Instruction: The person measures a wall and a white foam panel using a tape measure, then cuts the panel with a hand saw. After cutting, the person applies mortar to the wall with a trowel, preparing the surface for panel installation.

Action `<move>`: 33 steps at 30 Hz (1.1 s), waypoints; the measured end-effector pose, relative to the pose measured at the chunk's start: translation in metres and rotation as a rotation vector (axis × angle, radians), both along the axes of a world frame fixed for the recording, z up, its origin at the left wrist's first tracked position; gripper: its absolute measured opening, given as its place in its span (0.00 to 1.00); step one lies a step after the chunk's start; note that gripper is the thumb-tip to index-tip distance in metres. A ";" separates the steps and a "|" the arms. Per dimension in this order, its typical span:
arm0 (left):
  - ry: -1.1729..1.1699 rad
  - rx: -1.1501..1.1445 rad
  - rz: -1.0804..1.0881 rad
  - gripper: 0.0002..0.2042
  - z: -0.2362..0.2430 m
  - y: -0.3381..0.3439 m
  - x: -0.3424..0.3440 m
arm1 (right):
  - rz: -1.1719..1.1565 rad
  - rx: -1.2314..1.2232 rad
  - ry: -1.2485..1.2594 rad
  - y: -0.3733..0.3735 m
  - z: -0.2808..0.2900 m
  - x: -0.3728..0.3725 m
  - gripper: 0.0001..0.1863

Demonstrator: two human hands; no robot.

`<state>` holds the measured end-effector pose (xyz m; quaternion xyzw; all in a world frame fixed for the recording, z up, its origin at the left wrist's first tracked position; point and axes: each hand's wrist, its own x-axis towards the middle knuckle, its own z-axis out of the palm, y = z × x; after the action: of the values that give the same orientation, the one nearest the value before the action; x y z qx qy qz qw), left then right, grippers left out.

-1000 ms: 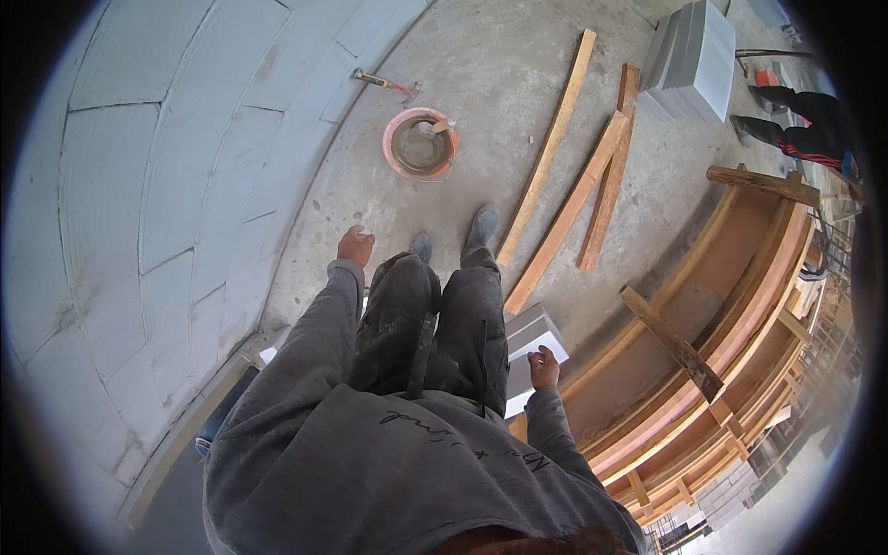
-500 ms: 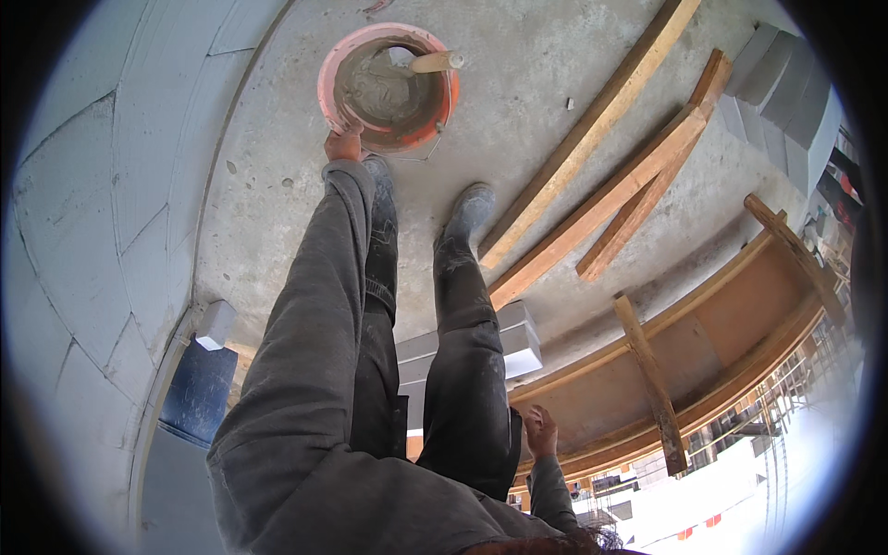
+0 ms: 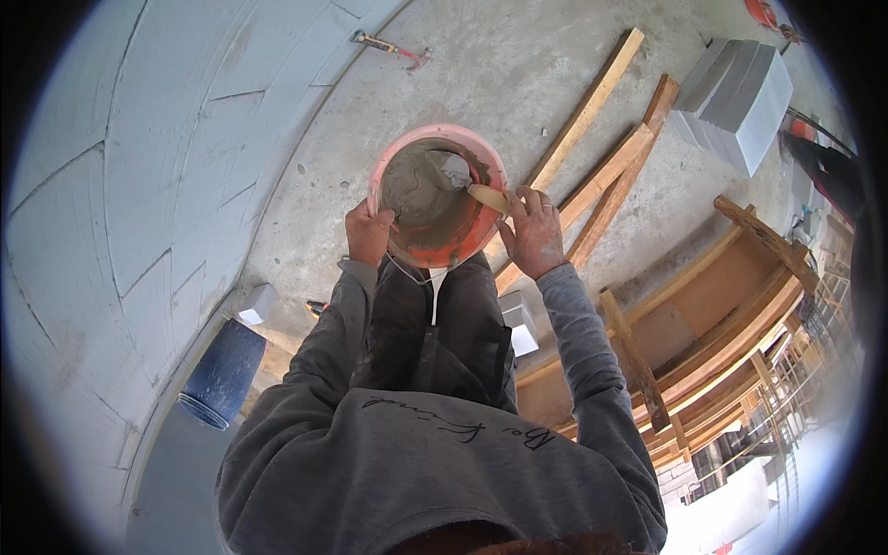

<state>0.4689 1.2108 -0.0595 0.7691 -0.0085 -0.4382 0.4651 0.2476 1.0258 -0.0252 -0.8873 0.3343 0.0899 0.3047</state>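
A pink-orange bucket point(image 3: 437, 134) with wet grey mortar point(image 3: 421, 190) inside is in front of my legs and hides my boots. My left hand point(image 3: 368, 233) is closed on its left rim. At the right rim my right hand point(image 3: 535, 231) is closed, its fingers against the end of a wooden handle point(image 3: 488, 197). That handle belongs to a trowel-like tool, whose pale blade point(image 3: 453, 170) rests partly in the mortar. A thin wire bail point(image 3: 407, 274) hangs at the bucket's near side.
A claw hammer point(image 3: 393, 48) lies by the block wall point(image 3: 185, 120). Timber beams point(image 3: 592, 102) cross the concrete floor at right, near stacked grey blocks point(image 3: 740, 97) and a curved wooden form point(image 3: 684, 324). A blue barrel point(image 3: 222, 370) and a small block point(image 3: 257, 303) are at left.
The bucket has come closer to my body, now covering my boots. My right hand has moved from low by my side to its right rim. My left hand stays on the rim.
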 end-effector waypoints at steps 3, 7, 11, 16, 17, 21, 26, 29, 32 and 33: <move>-0.106 -0.062 -0.091 0.14 0.085 -0.023 -0.013 | 0.020 0.066 0.186 -0.002 0.039 -0.001 0.31; -0.313 -0.182 -0.137 0.15 0.140 -0.056 -0.026 | 0.056 0.089 0.201 -0.026 0.134 -0.016 0.23; -0.215 -0.213 -0.103 0.17 0.194 -0.100 -0.031 | 0.028 -0.073 0.061 -0.043 0.192 -0.041 0.17; -0.329 -0.338 -0.124 0.13 0.226 -0.162 -0.018 | 0.112 -0.180 0.002 -0.058 0.229 -0.029 0.13; -0.395 -0.392 -0.128 0.12 0.227 -0.176 -0.012 | 0.117 -0.191 -0.027 -0.063 0.237 -0.023 0.13; -0.489 -0.489 -0.126 0.12 0.236 -0.228 0.013 | 0.102 -0.131 -0.125 -0.096 0.263 0.008 0.12; -0.462 -0.509 -0.126 0.11 0.249 -0.299 0.050 | -0.026 0.153 -0.374 -0.179 0.252 0.037 0.15; -0.460 -0.539 -0.110 0.10 0.266 -0.337 0.074 | -0.238 0.613 -0.353 -0.227 0.274 0.049 0.20; -0.244 -0.600 0.045 0.09 0.283 -0.371 0.092 | -0.445 0.926 -0.405 -0.272 0.288 0.050 0.18; -0.191 -0.662 0.126 0.10 0.286 -0.382 0.097 | -0.486 0.944 -0.449 -0.285 0.298 0.052 0.17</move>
<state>0.5658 0.8286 0.2262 0.6132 -0.1461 -0.3082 0.7125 0.3000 0.7413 0.2728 -0.5501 0.3792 -0.0338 0.7432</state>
